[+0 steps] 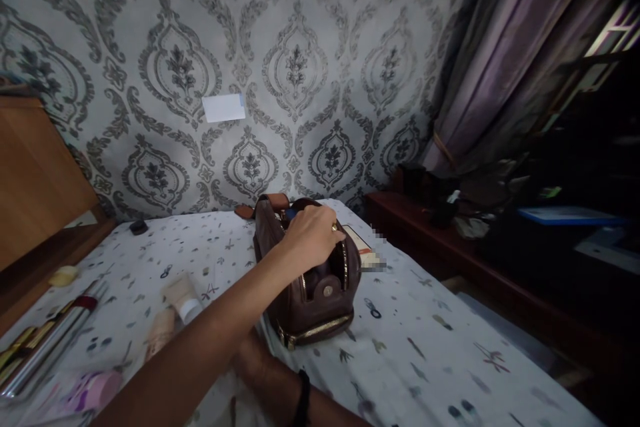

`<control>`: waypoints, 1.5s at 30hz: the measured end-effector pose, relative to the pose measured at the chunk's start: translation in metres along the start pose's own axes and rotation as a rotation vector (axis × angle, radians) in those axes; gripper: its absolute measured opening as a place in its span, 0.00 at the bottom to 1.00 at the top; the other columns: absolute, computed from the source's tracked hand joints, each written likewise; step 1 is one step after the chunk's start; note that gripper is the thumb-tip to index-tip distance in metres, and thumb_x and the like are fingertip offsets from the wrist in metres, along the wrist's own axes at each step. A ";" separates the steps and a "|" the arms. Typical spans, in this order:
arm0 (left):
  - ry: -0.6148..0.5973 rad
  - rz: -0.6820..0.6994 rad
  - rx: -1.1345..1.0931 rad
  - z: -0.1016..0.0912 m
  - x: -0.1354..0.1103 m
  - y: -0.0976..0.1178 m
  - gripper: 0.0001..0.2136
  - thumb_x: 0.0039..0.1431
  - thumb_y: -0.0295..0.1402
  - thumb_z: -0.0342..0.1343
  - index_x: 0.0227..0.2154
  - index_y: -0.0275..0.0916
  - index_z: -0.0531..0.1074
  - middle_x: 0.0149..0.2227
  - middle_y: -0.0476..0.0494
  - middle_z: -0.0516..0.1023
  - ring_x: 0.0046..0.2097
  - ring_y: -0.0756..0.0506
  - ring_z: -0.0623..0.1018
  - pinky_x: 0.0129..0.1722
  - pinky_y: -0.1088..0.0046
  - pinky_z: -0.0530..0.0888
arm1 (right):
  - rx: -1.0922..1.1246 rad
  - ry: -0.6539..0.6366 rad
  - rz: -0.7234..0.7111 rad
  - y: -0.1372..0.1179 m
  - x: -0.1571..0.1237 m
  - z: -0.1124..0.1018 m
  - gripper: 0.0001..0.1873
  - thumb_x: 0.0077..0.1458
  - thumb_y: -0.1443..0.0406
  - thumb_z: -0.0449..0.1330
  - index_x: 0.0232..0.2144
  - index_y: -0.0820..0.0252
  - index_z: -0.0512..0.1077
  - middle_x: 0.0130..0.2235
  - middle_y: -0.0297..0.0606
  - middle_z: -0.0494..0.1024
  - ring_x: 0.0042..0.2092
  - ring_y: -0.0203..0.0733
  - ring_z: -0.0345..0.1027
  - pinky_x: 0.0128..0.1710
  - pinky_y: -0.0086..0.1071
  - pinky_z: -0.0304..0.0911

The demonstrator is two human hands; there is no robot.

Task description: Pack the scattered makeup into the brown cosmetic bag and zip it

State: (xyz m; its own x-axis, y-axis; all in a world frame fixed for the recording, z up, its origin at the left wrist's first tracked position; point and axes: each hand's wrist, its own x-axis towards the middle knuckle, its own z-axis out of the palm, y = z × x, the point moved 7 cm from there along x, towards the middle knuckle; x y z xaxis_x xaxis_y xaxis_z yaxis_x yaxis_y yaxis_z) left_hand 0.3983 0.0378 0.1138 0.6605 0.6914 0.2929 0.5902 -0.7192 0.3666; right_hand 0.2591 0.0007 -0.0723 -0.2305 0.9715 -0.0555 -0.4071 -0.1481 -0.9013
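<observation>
A dark brown leather handbag (320, 313) with gold zips stands unzipped on the patterned sheet, its snap tab showing in the opening. My left hand (313, 230), with a ring on one finger, reaches over its mouth. The fingers are curled down at the opening, and what they hold is hidden. My right hand (250, 353) lies low beside the bag, its wrist in a black band. The left forearm crosses above it, and the right fingers are out of sight. A brown strap (275, 201) rests at the bag's far end. Behind the bag lies a flat printed item (357, 247), partly covered.
At left on the sheet (400, 347) lie a cream tube (180, 293), a peach tube (161, 330), a purple-pink container (95, 390), several slim gold and silver cosmetics (50, 340) and a black lid (139, 227). A wooden cabinet (40, 160) stands left; a dark red ledge (400, 213), right.
</observation>
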 end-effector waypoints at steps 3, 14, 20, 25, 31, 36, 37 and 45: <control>0.000 -0.015 0.003 0.001 -0.002 0.000 0.06 0.59 0.34 0.60 0.34 0.36 0.77 0.39 0.36 0.80 0.45 0.37 0.79 0.44 0.65 0.72 | 0.034 0.054 -0.044 -0.002 -0.001 -0.004 0.21 0.38 0.48 0.64 0.22 0.55 0.62 0.24 0.32 0.65 0.29 0.36 0.59 0.28 0.30 0.58; 0.056 -0.032 -0.008 -0.008 -0.001 0.002 0.07 0.62 0.34 0.57 0.35 0.36 0.74 0.40 0.36 0.80 0.46 0.38 0.78 0.45 0.65 0.73 | -0.057 0.052 -0.081 -0.006 -0.002 -0.008 0.19 0.43 0.50 0.67 0.27 0.56 0.69 0.34 0.39 0.73 0.38 0.42 0.65 0.43 0.38 0.64; -0.110 -0.029 0.071 0.009 -0.005 0.008 0.10 0.65 0.33 0.53 0.36 0.33 0.77 0.40 0.32 0.81 0.46 0.37 0.80 0.42 0.66 0.74 | -0.136 0.003 -0.090 -0.002 0.001 -0.008 0.20 0.46 0.46 0.65 0.28 0.55 0.69 0.35 0.40 0.74 0.44 0.46 0.66 0.54 0.43 0.60; -0.147 -0.046 0.044 0.010 -0.007 0.006 0.12 0.66 0.33 0.51 0.36 0.33 0.77 0.41 0.30 0.81 0.46 0.38 0.81 0.41 0.68 0.75 | -0.172 -0.078 -0.123 -0.008 -0.002 0.001 0.17 0.54 0.49 0.60 0.29 0.57 0.70 0.35 0.40 0.73 0.43 0.44 0.66 0.50 0.41 0.63; -0.161 -0.009 0.067 0.009 -0.009 0.004 0.10 0.66 0.30 0.49 0.38 0.33 0.76 0.42 0.31 0.81 0.46 0.38 0.81 0.41 0.69 0.75 | -0.170 -0.086 -0.158 -0.009 -0.001 0.004 0.18 0.52 0.48 0.58 0.25 0.56 0.64 0.32 0.39 0.71 0.45 0.44 0.64 0.51 0.41 0.61; -0.179 -0.026 0.155 0.009 -0.010 0.005 0.10 0.62 0.25 0.49 0.39 0.34 0.75 0.43 0.31 0.81 0.47 0.37 0.80 0.41 0.68 0.75 | -0.220 -0.057 -0.080 -0.008 -0.003 0.006 0.18 0.51 0.51 0.57 0.21 0.55 0.58 0.24 0.32 0.63 0.29 0.36 0.56 0.32 0.33 0.58; -0.179 -0.036 0.165 0.008 -0.010 0.004 0.10 0.62 0.26 0.49 0.40 0.34 0.75 0.44 0.32 0.81 0.47 0.37 0.80 0.41 0.68 0.74 | -0.219 -0.051 -0.058 -0.008 -0.004 0.006 0.19 0.50 0.51 0.57 0.20 0.55 0.57 0.22 0.31 0.62 0.27 0.35 0.55 0.29 0.31 0.56; -0.028 -0.137 0.317 -0.025 0.001 -0.018 0.15 0.63 0.24 0.45 0.48 0.37 0.73 0.49 0.34 0.79 0.53 0.37 0.78 0.48 0.63 0.73 | -0.128 -0.065 0.049 -0.010 -0.016 0.008 0.20 0.51 0.50 0.60 0.23 0.61 0.69 0.19 0.28 0.65 0.22 0.30 0.56 0.24 0.26 0.51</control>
State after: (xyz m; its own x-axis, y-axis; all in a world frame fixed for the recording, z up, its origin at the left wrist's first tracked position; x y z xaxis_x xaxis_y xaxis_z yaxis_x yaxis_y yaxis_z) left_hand 0.3768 0.0533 0.1296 0.5749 0.7841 0.2338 0.7864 -0.6084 0.1067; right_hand 0.2603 -0.0148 -0.0587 -0.3055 0.9491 -0.0771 -0.2787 -0.1666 -0.9458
